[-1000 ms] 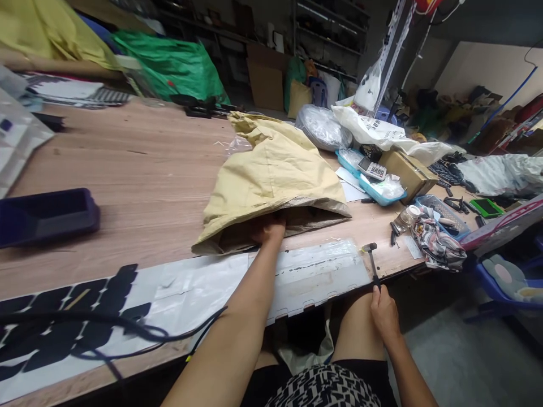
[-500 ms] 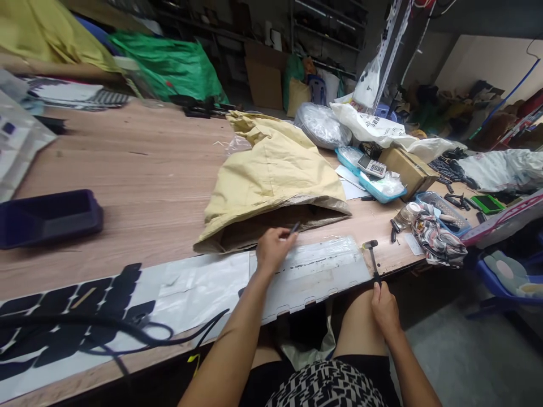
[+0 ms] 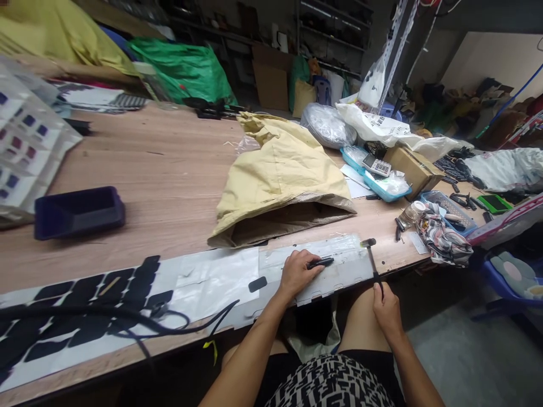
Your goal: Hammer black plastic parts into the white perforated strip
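My left hand [image 3: 295, 273] pinches a small flat black piece [image 3: 321, 262] and presses it onto a clear plastic sheet [image 3: 314, 267] at the table's near edge. Another small black piece [image 3: 257, 284] lies just left of that hand. My right hand [image 3: 387, 308] hangs below the table edge, closed round the handle of a small hammer [image 3: 372, 260] whose head rests on the tabletop. Behind the sheet lies a yellow woven sack [image 3: 280, 178], its mouth open toward me.
A dark blue tray [image 3: 78, 212] sits at the left. Black cut shapes [image 3: 80, 308] and a black cable [image 3: 127, 325] cover the near left. A calculator in a blue tray [image 3: 384, 181], a cardboard box [image 3: 413, 167] and tools crowd the right.
My left hand came out of the sack's mouth with a black piece and moved toward me and to the right, onto the plastic sheet. The right hand has kept hold of the hammer.
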`<state>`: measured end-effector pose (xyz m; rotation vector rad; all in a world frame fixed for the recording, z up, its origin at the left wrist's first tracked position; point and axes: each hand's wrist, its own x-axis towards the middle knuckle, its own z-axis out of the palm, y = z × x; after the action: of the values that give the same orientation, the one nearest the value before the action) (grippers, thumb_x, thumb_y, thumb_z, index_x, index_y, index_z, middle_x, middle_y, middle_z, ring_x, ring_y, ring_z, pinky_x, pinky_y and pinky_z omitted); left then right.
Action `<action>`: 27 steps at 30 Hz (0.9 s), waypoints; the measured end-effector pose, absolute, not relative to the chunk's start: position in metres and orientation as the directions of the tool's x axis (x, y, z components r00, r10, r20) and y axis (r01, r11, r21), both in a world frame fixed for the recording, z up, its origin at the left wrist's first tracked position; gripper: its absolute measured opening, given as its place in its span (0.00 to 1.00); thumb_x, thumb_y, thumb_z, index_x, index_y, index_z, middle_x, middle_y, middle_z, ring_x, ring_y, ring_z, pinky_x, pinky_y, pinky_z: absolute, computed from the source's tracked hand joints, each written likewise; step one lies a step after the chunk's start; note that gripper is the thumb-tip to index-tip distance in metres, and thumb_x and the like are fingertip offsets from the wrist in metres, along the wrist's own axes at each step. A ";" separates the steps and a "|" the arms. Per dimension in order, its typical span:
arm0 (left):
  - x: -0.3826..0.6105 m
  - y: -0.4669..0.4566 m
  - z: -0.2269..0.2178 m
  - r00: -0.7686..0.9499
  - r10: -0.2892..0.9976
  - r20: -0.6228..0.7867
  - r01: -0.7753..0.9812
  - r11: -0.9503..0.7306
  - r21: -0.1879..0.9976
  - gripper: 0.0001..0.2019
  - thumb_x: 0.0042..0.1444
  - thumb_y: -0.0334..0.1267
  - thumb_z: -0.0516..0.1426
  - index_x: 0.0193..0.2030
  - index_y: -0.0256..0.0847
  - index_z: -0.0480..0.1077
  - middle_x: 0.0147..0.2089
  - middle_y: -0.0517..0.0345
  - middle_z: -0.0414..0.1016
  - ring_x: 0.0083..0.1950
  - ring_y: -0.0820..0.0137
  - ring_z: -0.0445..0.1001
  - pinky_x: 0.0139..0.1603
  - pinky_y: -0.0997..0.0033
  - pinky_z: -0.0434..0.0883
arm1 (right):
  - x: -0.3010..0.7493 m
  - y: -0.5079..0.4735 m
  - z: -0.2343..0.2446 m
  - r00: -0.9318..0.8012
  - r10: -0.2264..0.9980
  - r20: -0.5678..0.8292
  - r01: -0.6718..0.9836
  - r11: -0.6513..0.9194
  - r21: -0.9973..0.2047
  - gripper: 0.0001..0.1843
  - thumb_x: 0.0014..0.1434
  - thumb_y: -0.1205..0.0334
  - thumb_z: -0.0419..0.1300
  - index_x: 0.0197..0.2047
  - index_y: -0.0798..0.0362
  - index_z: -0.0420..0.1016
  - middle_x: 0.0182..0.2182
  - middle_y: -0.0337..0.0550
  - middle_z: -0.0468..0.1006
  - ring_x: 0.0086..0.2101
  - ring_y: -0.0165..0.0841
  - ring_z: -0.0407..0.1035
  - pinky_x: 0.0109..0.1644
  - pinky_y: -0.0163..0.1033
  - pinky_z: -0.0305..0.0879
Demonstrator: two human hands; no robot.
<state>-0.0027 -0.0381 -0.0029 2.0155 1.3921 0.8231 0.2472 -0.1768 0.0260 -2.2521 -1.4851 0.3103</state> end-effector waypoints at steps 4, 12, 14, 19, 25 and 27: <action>-0.002 -0.039 -0.003 0.255 0.953 0.162 0.609 -0.288 0.739 0.10 0.52 0.44 0.63 0.40 0.48 0.79 0.37 0.59 0.76 0.43 0.63 0.68 0.46 0.63 0.64 | 0.227 -0.185 0.033 0.266 0.961 0.072 0.860 -0.203 -0.468 0.23 0.68 0.48 0.42 0.39 0.52 0.72 0.31 0.48 0.78 0.32 0.37 0.73 0.35 0.35 0.60; -0.002 -0.039 0.001 0.244 0.955 0.170 0.592 -0.286 0.753 0.09 0.52 0.45 0.62 0.39 0.49 0.80 0.35 0.59 0.75 0.41 0.64 0.67 0.43 0.64 0.65 | 0.210 -0.192 0.030 0.119 0.983 0.137 0.918 -0.056 -0.393 0.20 0.70 0.53 0.44 0.42 0.52 0.74 0.35 0.48 0.78 0.35 0.36 0.73 0.39 0.35 0.63; -0.002 -0.039 0.001 0.240 0.956 0.172 0.595 -0.284 0.752 0.09 0.52 0.44 0.63 0.39 0.49 0.80 0.35 0.59 0.74 0.41 0.64 0.67 0.43 0.64 0.65 | 0.210 -0.192 0.027 0.116 0.986 0.116 0.928 -0.066 -0.368 0.20 0.70 0.53 0.44 0.40 0.52 0.74 0.32 0.46 0.78 0.33 0.35 0.73 0.36 0.34 0.62; -0.001 -0.039 0.001 0.244 0.958 0.150 0.614 -0.272 0.741 0.08 0.51 0.44 0.63 0.39 0.49 0.80 0.35 0.58 0.74 0.41 0.64 0.67 0.44 0.64 0.64 | 0.208 -0.190 0.029 0.132 0.986 0.107 0.923 -0.082 -0.377 0.20 0.70 0.53 0.44 0.42 0.52 0.74 0.33 0.46 0.78 0.34 0.34 0.73 0.36 0.33 0.61; -0.001 -0.039 0.001 0.253 0.955 0.152 0.624 -0.282 0.729 0.08 0.53 0.43 0.62 0.39 0.49 0.80 0.35 0.58 0.74 0.41 0.64 0.66 0.43 0.64 0.64 | 0.198 -0.190 0.035 0.076 0.994 0.077 0.924 -0.041 -0.379 0.19 0.70 0.54 0.44 0.39 0.52 0.73 0.30 0.45 0.78 0.32 0.34 0.72 0.34 0.33 0.59; -0.001 -0.039 0.000 0.255 0.954 0.158 0.624 -0.287 0.727 0.08 0.53 0.43 0.62 0.39 0.50 0.80 0.34 0.59 0.73 0.41 0.65 0.66 0.42 0.65 0.63 | 0.197 -0.190 0.034 0.064 0.996 0.064 0.933 -0.037 -0.357 0.19 0.69 0.54 0.44 0.37 0.52 0.72 0.28 0.44 0.77 0.30 0.33 0.72 0.33 0.33 0.58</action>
<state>-0.0011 -0.0386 0.0001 1.9998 1.4282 0.8109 0.1966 -0.1898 0.0336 -2.0437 -1.9387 0.2905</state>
